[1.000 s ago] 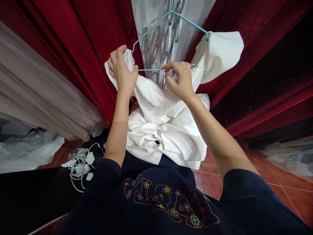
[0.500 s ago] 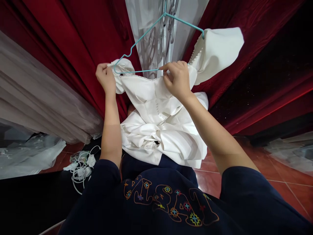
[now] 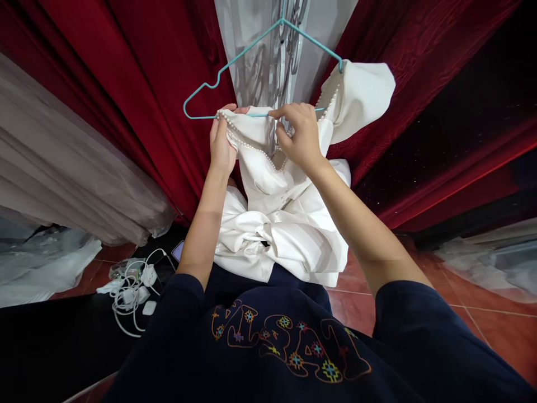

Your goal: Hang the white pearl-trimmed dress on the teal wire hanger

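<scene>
Right sleeve [image 3: 367, 92] of white dress [image 3: 268, 182] seated on blue hanger [image 3: 250, 47]; left end [image 3: 185, 106] bare. Loose sleeve [image 3: 255, 127] gripped by left hand [image 3: 222, 148]; lower bar [image 3: 258, 115] pinched by right hand [image 3: 302, 134].

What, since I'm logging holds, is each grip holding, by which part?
The left grip holds the white dress by one bead-edged sleeve; the right grip, the turquoise hanger by its bottom bar.
</scene>
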Demonstrator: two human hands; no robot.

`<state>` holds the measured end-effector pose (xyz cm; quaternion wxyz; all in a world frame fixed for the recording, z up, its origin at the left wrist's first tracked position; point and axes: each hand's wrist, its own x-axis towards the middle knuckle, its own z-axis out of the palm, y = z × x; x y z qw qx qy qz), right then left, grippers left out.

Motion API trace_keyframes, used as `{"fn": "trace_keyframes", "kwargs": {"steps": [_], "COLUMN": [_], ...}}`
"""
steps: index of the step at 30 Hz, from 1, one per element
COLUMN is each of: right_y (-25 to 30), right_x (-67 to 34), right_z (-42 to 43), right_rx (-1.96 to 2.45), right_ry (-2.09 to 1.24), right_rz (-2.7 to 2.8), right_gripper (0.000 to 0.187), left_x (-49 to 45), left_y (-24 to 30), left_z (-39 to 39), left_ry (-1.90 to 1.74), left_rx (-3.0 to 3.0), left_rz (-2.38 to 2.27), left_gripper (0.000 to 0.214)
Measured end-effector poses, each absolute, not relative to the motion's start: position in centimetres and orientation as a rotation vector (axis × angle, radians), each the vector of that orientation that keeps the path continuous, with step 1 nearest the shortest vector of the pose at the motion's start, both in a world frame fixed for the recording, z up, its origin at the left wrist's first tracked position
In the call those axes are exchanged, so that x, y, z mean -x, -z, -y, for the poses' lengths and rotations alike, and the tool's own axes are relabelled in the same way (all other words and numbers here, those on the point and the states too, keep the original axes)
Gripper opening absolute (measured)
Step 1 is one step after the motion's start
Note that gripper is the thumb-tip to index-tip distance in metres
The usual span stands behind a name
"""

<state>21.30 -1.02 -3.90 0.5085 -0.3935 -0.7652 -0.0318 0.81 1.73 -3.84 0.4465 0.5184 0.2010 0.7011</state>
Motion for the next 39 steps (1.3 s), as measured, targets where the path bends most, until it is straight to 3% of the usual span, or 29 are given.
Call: {"fn": "trace_keyframes", "kwargs": {"steps": [3,7,11,15,23,28,34,39], "right_y": [2.7,0.8,-0.7,-1.9,-0.4,-1.0,-0.4,1.7], "right_x": [-22.3,-25.9,-30.2,-33.1,-33.3,-33.1,-34.2,-36.0], "right_z": [1.4,1.4,0.3,-0.6,-1.4,-2.2,-0.2,1.7], "right_rx": [0.981,1.091,1.238,1.321,1.361,1.436,1.651,1.755], "right_ry": [0.177,0.370,0.196,0.168,0.036,-0.103,0.075,0.072], "right_rz": [1.693,1.298,1.349,1.213,0.938,0.974,1.048,1.129], "right_gripper": [0.024,0.055,0.025,0.016,0.028,0.042,0.038,0.029], "left_x": [-1.9,-2.4,-1.8,-0.9,-0.8,0.3,0.0,-0.6], "left_y": [2.8,2.1,1.8,1.7,2.0,1.3,2.0,2.3], "left_z": [-1.0,-0.2,-0.3,-0.6,-0.5,-0.5,-0.3,-0.3], "left_ry": [-1.773,-1.772,-1.820,-1.802,-1.849,-1.816,-1.860,-1.880], "left_rx": [-1.155,-1.094,-1.069,-1.091,-1.108,-1.201,-1.195,-1.209], "left_rz": [-0.484,-0.472,-0.494,-0.506,-0.526,-0.586,-0.515,-0.416], "left_gripper": [0.036,0.043,0.043,0.046,0.033,0.044,0.031,0.036]}}
